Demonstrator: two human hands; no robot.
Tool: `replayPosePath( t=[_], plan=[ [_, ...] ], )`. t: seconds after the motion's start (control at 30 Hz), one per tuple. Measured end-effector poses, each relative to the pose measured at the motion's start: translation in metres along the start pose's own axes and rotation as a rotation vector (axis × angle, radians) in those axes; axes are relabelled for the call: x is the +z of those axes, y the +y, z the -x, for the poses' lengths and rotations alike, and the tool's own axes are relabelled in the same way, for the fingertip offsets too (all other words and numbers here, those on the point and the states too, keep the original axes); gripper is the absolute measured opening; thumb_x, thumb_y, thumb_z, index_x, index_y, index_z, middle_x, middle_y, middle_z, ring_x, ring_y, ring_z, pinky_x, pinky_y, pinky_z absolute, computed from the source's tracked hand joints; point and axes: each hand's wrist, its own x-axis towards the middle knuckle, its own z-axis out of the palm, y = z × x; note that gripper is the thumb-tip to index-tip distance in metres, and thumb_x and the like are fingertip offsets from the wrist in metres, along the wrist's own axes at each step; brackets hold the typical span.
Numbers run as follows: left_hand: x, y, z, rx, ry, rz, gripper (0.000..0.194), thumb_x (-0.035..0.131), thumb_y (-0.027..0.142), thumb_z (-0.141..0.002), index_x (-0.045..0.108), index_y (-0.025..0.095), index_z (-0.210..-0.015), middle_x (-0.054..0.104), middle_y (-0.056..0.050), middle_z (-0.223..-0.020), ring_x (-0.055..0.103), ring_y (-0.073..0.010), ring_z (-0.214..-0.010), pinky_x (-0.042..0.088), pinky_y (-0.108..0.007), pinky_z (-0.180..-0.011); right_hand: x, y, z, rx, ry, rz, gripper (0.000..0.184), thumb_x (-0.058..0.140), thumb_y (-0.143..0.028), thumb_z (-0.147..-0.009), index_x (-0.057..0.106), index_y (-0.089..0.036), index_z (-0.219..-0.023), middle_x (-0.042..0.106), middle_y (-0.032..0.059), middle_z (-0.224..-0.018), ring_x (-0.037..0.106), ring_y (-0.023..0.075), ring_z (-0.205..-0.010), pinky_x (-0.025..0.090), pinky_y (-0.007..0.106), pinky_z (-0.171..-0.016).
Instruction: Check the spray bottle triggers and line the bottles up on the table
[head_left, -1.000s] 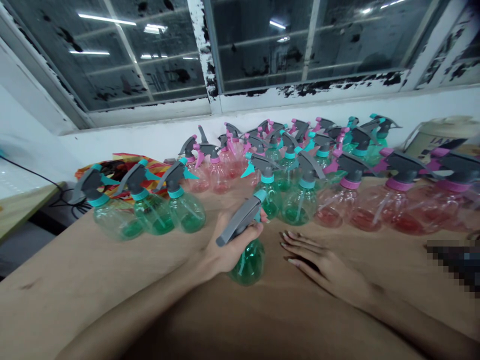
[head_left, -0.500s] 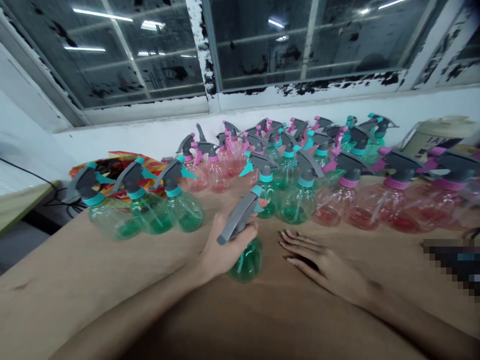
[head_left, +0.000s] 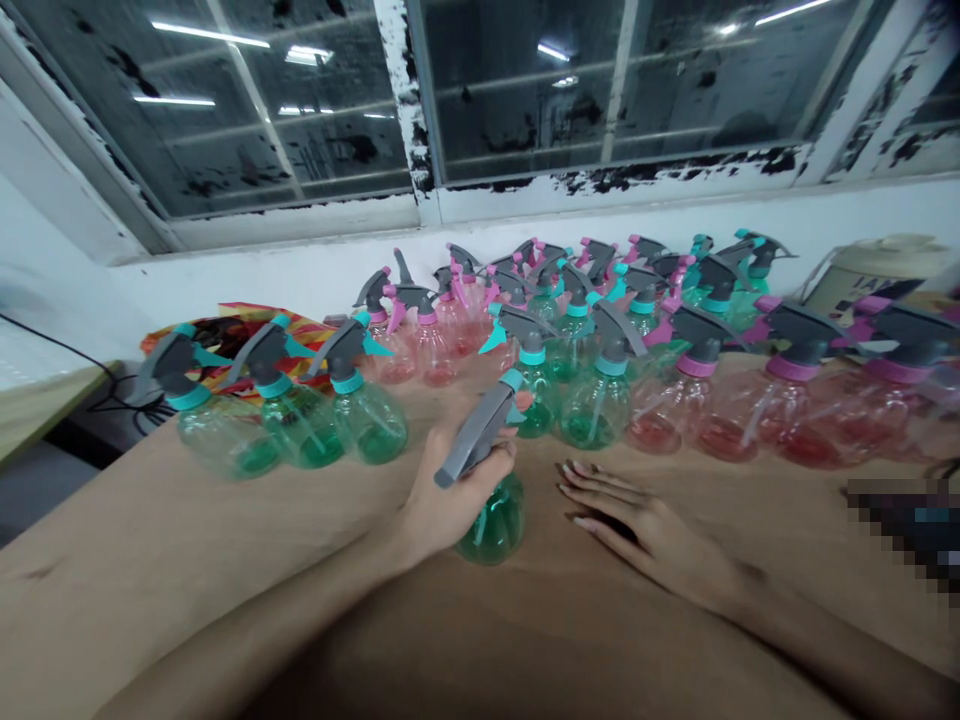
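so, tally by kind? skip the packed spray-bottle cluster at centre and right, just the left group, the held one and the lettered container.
Standing green bottles, left group: 3
Held green bottle, in the left hand: 1
Lettered container: 1
Total: 5
Packed cluster not counted, too much overlap.

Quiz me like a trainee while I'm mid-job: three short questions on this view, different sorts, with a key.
1. Multiple choice: the left hand grips a round plastic spray bottle. Its tint? A) pink B) green C) yellow
2. True or false: the right hand holds no bottle.
3. Fill in: the three grey-headed spray bottles at the left of the light-brown table have ____ collars.
Key: 1 B; 2 true; 3 turquoise
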Motion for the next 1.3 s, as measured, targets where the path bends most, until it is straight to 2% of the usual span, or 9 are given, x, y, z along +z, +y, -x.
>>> replayPosePath(
  t=[0.13,0.27,0.37,0.53,0.7,0.8,0.97,1.1,1.3],
  plan=[
    [-0.0002,-0.0006,-0.001,0.019,-0.037,0.055,0.037,0.056,0.019,-0.079,0.064,0.025,-0.115,0.071,-0.003,-0.106,0.067,-0.0181,-0.09,0.053,-0.032,-0.084,0.0007,0.0015,0.0009,0.0,0.008,-0.001,0.042,0.048,-0.037,-0.095,0.05,-0.028,-0.135,0.049,0.0001,-0.142,0.042,0.0203,-0.134,0.038,0.045,-0.111],
    [-0.0027,-0.0009,-0.0008,0.007,-0.046,0.024,0.032,0.056,0.024,-0.081,0.065,0.025,-0.112,0.071,-0.001,-0.085,0.066,-0.0173,-0.079,0.052,-0.031,-0.077,0.0007,0.0023,0.0014,-0.008,-0.004,0.02,0.043,0.046,-0.037,-0.095,0.049,-0.026,-0.136,0.048,0.0004,-0.143,0.041,0.0195,-0.134,0.037,0.044,-0.112],
    [-0.0052,0.0,-0.0009,0.012,-0.06,-0.01,0.022,0.057,0.029,-0.081,0.066,0.023,-0.101,0.068,0.0,-0.077,0.063,-0.0164,-0.072,0.05,-0.029,-0.069,0.0013,0.0024,0.0015,-0.01,0.0,0.011,0.042,0.046,-0.037,-0.096,0.05,-0.026,-0.136,0.048,0.0001,-0.144,0.04,0.0194,-0.135,0.036,0.044,-0.112],
    [-0.0076,0.001,-0.0024,0.044,-0.06,0.007,0.011,0.059,0.032,-0.08,0.062,0.022,-0.083,0.063,0.0,-0.078,0.061,-0.0159,-0.073,0.049,-0.029,-0.069,0.0024,0.0033,0.0015,-0.014,0.016,-0.022,0.041,0.048,-0.036,-0.095,0.051,-0.028,-0.135,0.049,0.0003,-0.143,0.041,0.0199,-0.134,0.036,0.044,-0.112],
    [-0.0075,0.0018,-0.0018,0.023,-0.068,-0.066,0.022,0.055,0.027,-0.083,0.067,0.025,-0.101,0.065,0.001,-0.071,0.06,-0.0157,-0.066,0.05,-0.03,-0.067,0.0015,0.003,0.0011,-0.01,0.001,-0.022,0.042,0.047,-0.037,-0.095,0.049,-0.027,-0.136,0.048,0.0005,-0.143,0.041,0.02,-0.135,0.036,0.045,-0.112],
    [-0.0056,0.0017,-0.0009,0.014,-0.028,-0.072,0.033,0.057,0.023,-0.08,0.066,0.024,-0.112,0.069,-0.001,-0.079,0.064,-0.0174,-0.071,0.052,-0.03,-0.07,0.0009,0.0018,0.0011,0.002,0.018,-0.029,0.041,0.047,-0.038,-0.095,0.051,-0.029,-0.135,0.05,0.0003,-0.142,0.042,0.0207,-0.134,0.037,0.046,-0.112],
    [-0.0022,0.0024,0.0006,0.024,0.015,-0.095,0.035,0.055,0.022,-0.078,0.066,0.023,-0.111,0.071,-0.002,-0.085,0.067,-0.0187,-0.078,0.053,-0.03,-0.072,0.0003,0.0011,0.0007,-0.007,0.035,-0.051,0.041,0.048,-0.038,-0.095,0.05,-0.031,-0.135,0.051,-0.0005,-0.141,0.043,0.021,-0.133,0.037,0.046,-0.112],
    [-0.0021,-0.0002,0.0018,-0.025,0.002,-0.093,0.033,0.055,0.023,-0.079,0.066,0.024,-0.11,0.068,0.001,-0.073,0.065,-0.018,-0.069,0.052,-0.03,-0.066,-0.0012,-0.0001,-0.0001,0.004,0.015,-0.057,0.041,0.048,-0.038,-0.095,0.051,-0.029,-0.135,0.051,0.0001,-0.141,0.043,0.021,-0.133,0.036,0.045,-0.112],
    [-0.002,-0.0028,0.0024,-0.044,-0.008,-0.032,0.039,0.056,0.023,-0.078,0.062,0.022,-0.117,0.071,-0.001,-0.08,0.06,-0.0147,-0.055,0.05,-0.029,-0.057,-0.003,-0.002,-0.0008,0.011,0.002,-0.04,0.04,0.047,-0.038,-0.095,0.052,-0.027,-0.134,0.05,0.0005,-0.142,0.042,0.02,-0.134,0.036,0.044,-0.112]
  ],
)
